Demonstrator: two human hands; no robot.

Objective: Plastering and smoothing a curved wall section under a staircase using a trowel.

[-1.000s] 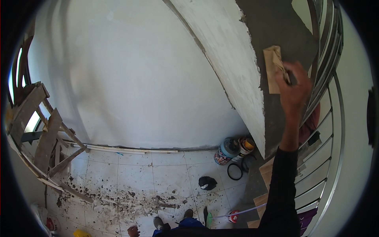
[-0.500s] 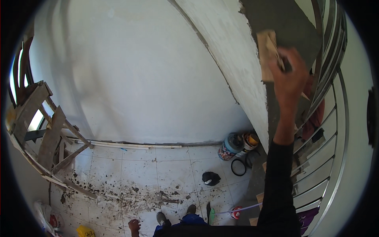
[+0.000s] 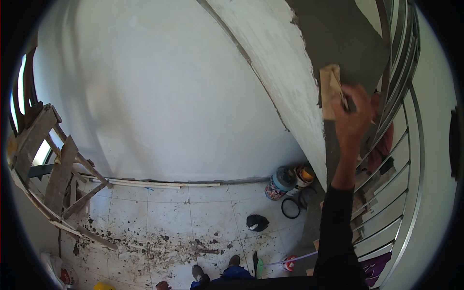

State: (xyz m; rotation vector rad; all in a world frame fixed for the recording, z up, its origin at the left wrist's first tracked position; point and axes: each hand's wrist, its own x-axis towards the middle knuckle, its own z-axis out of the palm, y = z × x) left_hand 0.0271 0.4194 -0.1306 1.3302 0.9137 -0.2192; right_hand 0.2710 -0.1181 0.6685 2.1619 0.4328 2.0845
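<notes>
My right hand (image 3: 354, 113) is closed round the handle of a wooden float (image 3: 330, 92), a flat tan board. The float lies against the grey, smooth-looking plaster surface (image 3: 336, 34), close to its ragged left border. Beside that border runs a white slanting face (image 3: 270, 53). At the lower edge of the view, my left hand (image 3: 163, 285) hangs low, mostly cut off, so its fingers do not show clearly.
Metal railings (image 3: 406, 159) curve along the right side. Buckets (image 3: 281, 183), a black ring (image 3: 290, 207) and a dark bundle (image 3: 257, 222) are on the tiled floor, among scattered debris. A wooden trestle (image 3: 60, 169) stands at left.
My right hand has drawn the float down along the grey plaster, toward me. My left hand has slipped lower, further out of view. The whole view has shifted slightly.
</notes>
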